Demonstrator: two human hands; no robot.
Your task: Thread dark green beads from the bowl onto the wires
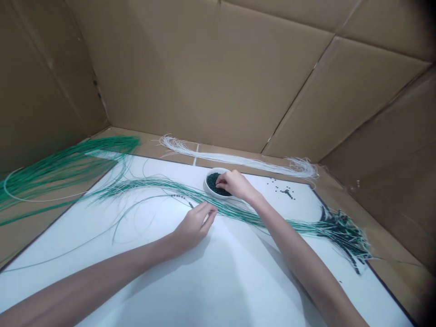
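Observation:
My left hand (194, 225) is closed in a pinch just in front of the bowl. From its fingers a thin green strand (143, 198) runs back to the left, with several small dark beads (179, 196) threaded on it. The strand's tip at the fingertips is too fine to make out. A white bowl (206, 185) holds many dark green beads (213, 180). My right hand (236, 185) reaches into the bowl from the right, its fingers pressed together among the beads. Whatever lies between those fingertips is hidden.
A long bundle of green strands (238, 213) crosses the white board, ending at right in beaded tips (344, 234). Loose beads (288, 193) lie right of the bowl. White strands (238, 159) lie behind it, more green strands (68, 165) at left. Cardboard walls (204, 68) surround the board.

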